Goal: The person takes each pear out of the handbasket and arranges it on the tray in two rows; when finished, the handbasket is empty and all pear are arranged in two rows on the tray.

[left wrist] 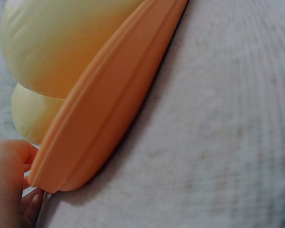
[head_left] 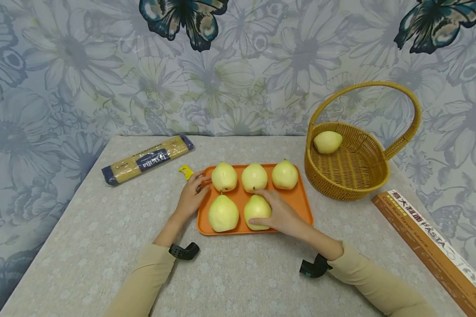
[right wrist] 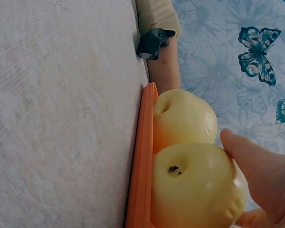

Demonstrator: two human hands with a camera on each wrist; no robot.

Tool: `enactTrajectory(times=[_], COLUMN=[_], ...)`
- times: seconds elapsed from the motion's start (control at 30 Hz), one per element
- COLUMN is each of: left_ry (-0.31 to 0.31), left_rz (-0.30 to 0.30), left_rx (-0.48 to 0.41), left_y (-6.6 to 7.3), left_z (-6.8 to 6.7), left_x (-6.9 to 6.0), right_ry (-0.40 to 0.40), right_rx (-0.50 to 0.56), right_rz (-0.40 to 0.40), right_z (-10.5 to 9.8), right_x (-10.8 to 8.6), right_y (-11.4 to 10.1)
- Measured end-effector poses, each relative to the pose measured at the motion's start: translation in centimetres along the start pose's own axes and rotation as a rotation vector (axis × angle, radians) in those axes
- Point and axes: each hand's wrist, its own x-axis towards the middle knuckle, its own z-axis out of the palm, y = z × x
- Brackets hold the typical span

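Note:
Several pale yellow-green pears stand in two rows on an orange tray (head_left: 285, 215). My right hand (head_left: 283, 215) grips the front-row pear (head_left: 258, 211) nearest to it, thumb in front and fingers behind. In the right wrist view that pear (right wrist: 194, 190) sits low in the tray, close beside the front-left pear (right wrist: 185, 114). At the tray's left side my left hand (head_left: 191, 193) holds the rim, next to the back-left pear (head_left: 224, 176). The left wrist view shows fingers (left wrist: 26, 151) at the tray's corner, partly hidden behind the rim.
A wicker basket (head_left: 341, 191) with a tall handle stands at the back right, one pear (head_left: 327, 141) inside. A pasta packet (head_left: 146, 159) and a small yellow wrapper (head_left: 186, 171) lie at the back left. A long pasta box (head_left: 432, 251) runs along the right edge.

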Motion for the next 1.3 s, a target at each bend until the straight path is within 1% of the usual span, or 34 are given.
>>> enactTrajectory(times=[0.17, 0.5, 0.77, 0.87, 0.93, 1.03, 1.13, 1.3], left_ry=[0.006, 0.006, 0.004, -0.002, -0.007, -0.010, -0.003, -0.005], left_rz=[0.006, 0.019, 0.012, 0.003, -0.003, -0.008, -0.011, -0.015], left_rx=[0.006, 0.016, 0.013, 0.008, 0.007, 0.004, 0.004, 0.003], left_y=[-0.1, -0.2, -0.2, -0.2, -0.2, -0.1, 0.0, 0.2], left_z=[0.0, 0.1, 0.0, 0.1, 0.1, 0.0, -0.1, -0.1], left_x=[0.1, 0.2, 0.1, 0.0, 0.0, 0.0, 0.0, 0.0], right_ry=[-0.011, -0.006, 0.013, 0.048, 0.091, 0.156, 0.217, 0.371], right_rx=[-0.005, -0.009, 0.037, 0.064, 0.095, 0.125, 0.163, 0.255], right_rz=[-0.008, -0.030, -0.037, -0.054, -0.058, -0.037, 0.029, 0.113], right_z=[0.2, 0.1, -0.6, -1.2, -2.0, -4.1, -6.8, -11.3], right_x=[-0.1, -0.2, -0.1, 0.0, 0.3, 1.1, 2.1, 3.5], right_y=[0.1, 0.0, -0.2, -0.1, -0.1, 0.1, 0.4, 1.8])
